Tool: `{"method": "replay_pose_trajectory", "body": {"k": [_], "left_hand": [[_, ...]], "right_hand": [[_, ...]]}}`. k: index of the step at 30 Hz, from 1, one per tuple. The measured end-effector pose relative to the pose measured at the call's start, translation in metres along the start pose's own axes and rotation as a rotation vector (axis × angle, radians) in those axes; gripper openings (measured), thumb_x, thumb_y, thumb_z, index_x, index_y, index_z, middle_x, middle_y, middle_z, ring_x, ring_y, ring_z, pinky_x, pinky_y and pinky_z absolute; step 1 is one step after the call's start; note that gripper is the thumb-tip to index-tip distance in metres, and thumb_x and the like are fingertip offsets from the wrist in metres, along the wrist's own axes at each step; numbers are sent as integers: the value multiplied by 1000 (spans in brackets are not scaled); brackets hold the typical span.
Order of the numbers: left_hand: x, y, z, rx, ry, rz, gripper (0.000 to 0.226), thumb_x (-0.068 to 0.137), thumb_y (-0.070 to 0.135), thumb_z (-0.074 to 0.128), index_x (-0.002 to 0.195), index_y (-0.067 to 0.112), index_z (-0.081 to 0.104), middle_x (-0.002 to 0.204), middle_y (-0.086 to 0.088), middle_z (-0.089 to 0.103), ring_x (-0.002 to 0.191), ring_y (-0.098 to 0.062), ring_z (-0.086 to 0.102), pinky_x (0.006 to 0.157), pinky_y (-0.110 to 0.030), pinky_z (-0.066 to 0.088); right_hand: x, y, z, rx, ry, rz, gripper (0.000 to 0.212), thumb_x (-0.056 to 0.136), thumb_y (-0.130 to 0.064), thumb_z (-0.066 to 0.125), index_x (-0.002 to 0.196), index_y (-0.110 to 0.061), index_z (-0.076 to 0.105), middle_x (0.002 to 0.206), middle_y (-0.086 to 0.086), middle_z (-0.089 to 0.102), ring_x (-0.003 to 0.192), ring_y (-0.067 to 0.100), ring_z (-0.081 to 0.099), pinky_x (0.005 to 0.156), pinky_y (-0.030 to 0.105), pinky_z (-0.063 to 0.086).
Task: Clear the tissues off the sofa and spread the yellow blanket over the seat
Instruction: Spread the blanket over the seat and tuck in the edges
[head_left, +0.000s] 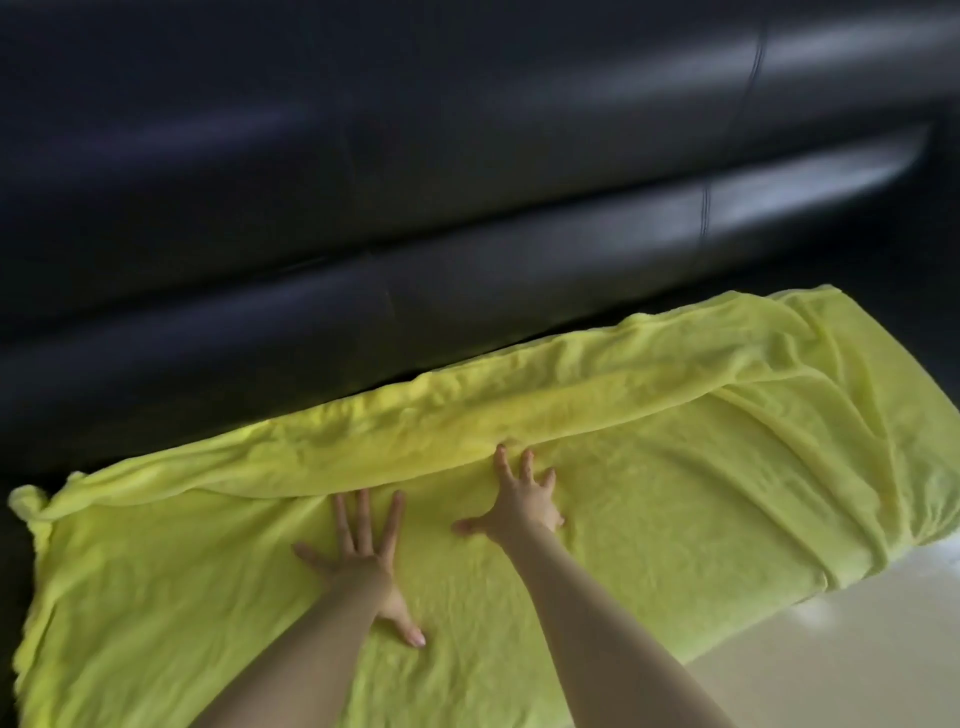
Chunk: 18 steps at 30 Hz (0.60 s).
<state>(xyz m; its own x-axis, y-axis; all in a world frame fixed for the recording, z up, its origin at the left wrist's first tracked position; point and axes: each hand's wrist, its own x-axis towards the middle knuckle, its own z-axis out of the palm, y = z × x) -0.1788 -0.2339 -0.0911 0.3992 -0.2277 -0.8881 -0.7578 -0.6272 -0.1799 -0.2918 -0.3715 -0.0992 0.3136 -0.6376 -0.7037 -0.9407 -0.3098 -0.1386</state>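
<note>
The yellow blanket (649, 467) lies spread over the seat of the black leather sofa (363, 208), with a raised fold running along the back edge near the backrest. My left hand (363, 556) lies flat on the blanket, fingers straight and spread. My right hand (519, 499) rests on the blanket just right of it, fingers spread and reaching the base of the fold. No tissues show anywhere in view.
The sofa's dark backrest fills the upper half of the view. A pale glossy floor (831, 649) shows at the lower right past the seat's front edge. The blanket's left corner (31, 504) is bunched at the sofa's left side.
</note>
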Motion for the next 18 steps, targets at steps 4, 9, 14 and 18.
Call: {"method": "replay_pose_trajectory", "body": {"k": [4, 9, 14, 18], "left_hand": [[-15, 17, -1, 19, 99, -124, 157, 52, 63, 82, 118, 21, -55, 131, -24, -56, 129, -44, -43, 105, -73, -1], [-46, 96, -45, 53, 295, -170, 90, 92, 23, 51, 151, 13, -17, 155, -23, -24, 143, -41, -21, 117, -51, 8], [-65, 225, -125, -30, 451, 63, 76, 94, 23, 47, 153, 15, -1, 157, -16, -17, 146, -33, -16, 119, -43, 9], [-77, 311, -156, 24, 574, 271, 68, 95, 25, 49, 152, 16, 12, 159, -13, -16, 146, -29, -17, 120, -41, 8]], "right_hand": [[14, 31, -44, 74, -182, -159, 110, 68, -69, 70, 153, -40, 7, 162, -1, 8, 146, 38, 8, 112, 51, 32], [18, 114, -124, 117, -246, -246, 86, 83, -46, 69, 153, -28, 23, 158, 3, 24, 144, 24, 25, 115, 39, 27], [26, 193, -204, 83, -54, -190, 71, 88, -39, 62, 151, -26, 31, 151, 8, 38, 137, 26, 38, 110, 35, 35], [39, 239, -249, 84, 11, -147, 65, 92, -33, 58, 150, -24, 32, 145, 8, 46, 131, 26, 46, 102, 35, 41]]}}
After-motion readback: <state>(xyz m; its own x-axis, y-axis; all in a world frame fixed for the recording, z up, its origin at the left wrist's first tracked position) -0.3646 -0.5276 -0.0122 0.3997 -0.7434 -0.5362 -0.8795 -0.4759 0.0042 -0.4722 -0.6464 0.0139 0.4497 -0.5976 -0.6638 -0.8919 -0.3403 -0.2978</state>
